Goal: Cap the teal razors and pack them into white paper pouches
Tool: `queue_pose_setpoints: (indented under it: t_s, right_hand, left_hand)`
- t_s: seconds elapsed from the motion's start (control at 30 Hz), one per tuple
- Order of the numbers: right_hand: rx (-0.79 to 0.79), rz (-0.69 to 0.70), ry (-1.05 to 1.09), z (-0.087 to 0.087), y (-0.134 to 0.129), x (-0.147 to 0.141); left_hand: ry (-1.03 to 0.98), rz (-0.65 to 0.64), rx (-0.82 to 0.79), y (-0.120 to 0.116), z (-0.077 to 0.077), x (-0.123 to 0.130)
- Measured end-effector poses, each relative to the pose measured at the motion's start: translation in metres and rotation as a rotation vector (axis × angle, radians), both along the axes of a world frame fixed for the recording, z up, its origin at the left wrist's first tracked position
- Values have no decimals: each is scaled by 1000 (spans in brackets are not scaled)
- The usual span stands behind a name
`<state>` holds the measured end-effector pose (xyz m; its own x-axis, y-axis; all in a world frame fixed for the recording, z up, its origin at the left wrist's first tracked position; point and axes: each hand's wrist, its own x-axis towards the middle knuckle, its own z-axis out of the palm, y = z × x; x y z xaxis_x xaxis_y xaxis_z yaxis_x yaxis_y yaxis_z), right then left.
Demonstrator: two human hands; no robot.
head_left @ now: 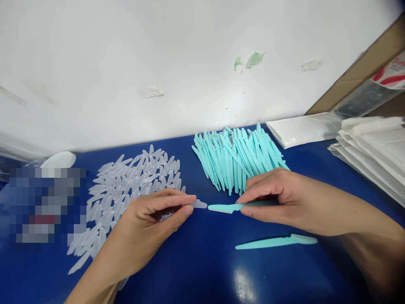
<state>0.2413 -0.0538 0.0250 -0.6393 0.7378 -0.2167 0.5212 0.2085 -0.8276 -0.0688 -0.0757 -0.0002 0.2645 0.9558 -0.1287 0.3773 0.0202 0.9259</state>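
Between thumb and fingers, my left hand (158, 215) pinches a translucent blade cap (200, 204). My right hand (275, 198) grips a turquoise eyebrow razor (223, 207) by its handle, its blade end pointing left. The razor's tip and the cap nearly meet end to end, with a very small gap. Below my right hand, another turquoise razor (275, 242) lies on the blue table, its wider end to the right. A spread pile of translucent caps (126, 181) lies beyond and left of my left hand. Behind my right hand is a heap of turquoise razors (234, 156).
A white wall (190, 63) with peeling patches rises behind the blue table (190, 270). At the right are stacked white bags (373, 147), a flat white packet (300, 128) and a cardboard box (351, 80). A white oval object (60, 160) sits at the left by a blurred-out area.
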Motion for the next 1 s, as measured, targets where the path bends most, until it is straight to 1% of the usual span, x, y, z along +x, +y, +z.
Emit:
queue_pose_setpoints:
  t_s: [0.17, 0.3, 0.43, 0.6, 0.7, 0.83, 1.0]
  right_hand:
    - [10, -2, -1, 0, 0, -1]
    - [-5, -9, 11, 0, 1, -1]
    - [-4, 16, 20, -1, 0, -2]
    - [152, 99, 18, -5, -3, -7]
    - [202, 132, -16, -5, -5, -9]
    - [176, 162, -107, 1, -8, -3]
    - [93, 214, -267, 10, -9, 10]
  left_hand:
    - [14, -3, 1, -1, -2, 1]
    - [4, -31, 17, -1, -4, 1]
    - [-24, -52, 53, -7, -5, 8]
    - [-28, -104, 78, -16, -7, 26]
    - [-22, -107, 105, -19, -7, 32]
    - [18, -157, 162, -21, -8, 37]
    - [60, -214, 209, -23, -9, 45]
